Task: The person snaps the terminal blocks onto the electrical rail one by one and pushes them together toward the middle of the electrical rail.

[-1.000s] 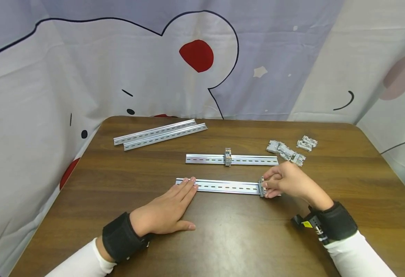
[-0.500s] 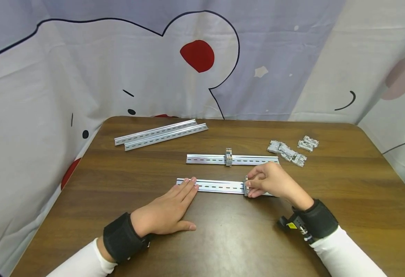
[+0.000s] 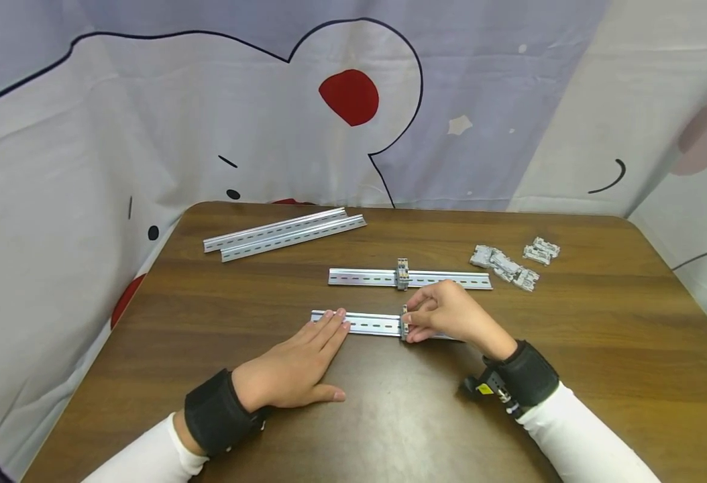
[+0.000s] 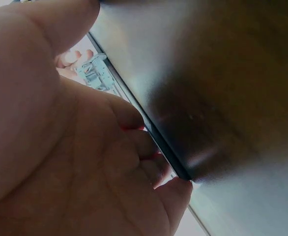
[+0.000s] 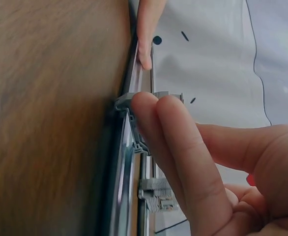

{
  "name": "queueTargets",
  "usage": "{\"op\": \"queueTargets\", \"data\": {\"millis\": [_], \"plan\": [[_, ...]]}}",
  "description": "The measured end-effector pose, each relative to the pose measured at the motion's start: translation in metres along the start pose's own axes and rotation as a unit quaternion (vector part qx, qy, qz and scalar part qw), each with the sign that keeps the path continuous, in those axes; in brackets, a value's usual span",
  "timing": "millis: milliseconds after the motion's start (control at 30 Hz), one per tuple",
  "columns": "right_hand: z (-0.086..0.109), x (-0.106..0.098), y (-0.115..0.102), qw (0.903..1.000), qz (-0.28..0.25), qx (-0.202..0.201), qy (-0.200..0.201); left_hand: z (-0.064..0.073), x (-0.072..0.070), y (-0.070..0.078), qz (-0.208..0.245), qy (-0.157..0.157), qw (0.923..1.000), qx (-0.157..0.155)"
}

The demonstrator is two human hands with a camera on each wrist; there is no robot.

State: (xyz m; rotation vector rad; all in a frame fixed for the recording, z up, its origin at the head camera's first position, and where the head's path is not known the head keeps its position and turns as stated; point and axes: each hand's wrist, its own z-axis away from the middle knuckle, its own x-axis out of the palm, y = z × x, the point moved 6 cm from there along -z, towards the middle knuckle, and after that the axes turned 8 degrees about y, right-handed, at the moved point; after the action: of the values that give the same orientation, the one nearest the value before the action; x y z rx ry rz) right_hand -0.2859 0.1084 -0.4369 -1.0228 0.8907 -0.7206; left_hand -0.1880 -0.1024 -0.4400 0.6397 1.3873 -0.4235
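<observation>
My left hand [image 3: 290, 367] lies with straight fingers across the left end of the nearer slotted metal DIN rail [image 3: 373, 325]. In the left wrist view its fingertips rest along the rail's edge. Near the middle of that same rail, my right hand [image 3: 453, 315] pinches a grey terminal block [image 3: 404, 324] between thumb and fingers. The block stands upright across the rail; in the right wrist view the block [image 5: 126, 102] sits over the rail's edges, partly hidden by two fingers. The rail's right part is mostly covered by the right hand.
Behind lies a second DIN rail [image 3: 365, 278] carrying terminal blocks [image 3: 402, 274] near its middle. Two more rails [image 3: 293, 238] lie slanted at the back left. Several loose terminal blocks [image 3: 504, 265] and another small group [image 3: 541, 251] lie at the back right of the wooden table [image 3: 257, 288].
My right hand has slid the terminal block leftward along the nearer rail, from near its right end to about the middle. The left hand has stayed on the rail's left end.
</observation>
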Motion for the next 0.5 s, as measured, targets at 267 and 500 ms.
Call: {"op": "queueTargets", "data": {"millis": [267, 500], "plan": [[-0.0004, 0.0062, -0.0031, 0.9999, -0.013, -0.006, 0.005, -0.0004, -0.002, -0.0002, 0.006, -0.008, 0.9999, -0.003], [0.0006, 0.0074, -0.002, 0.9999, -0.013, -0.003, 0.006, 0.0004, -0.0029, 0.0009, 0.009, -0.006, 0.9999, 0.0]]}}
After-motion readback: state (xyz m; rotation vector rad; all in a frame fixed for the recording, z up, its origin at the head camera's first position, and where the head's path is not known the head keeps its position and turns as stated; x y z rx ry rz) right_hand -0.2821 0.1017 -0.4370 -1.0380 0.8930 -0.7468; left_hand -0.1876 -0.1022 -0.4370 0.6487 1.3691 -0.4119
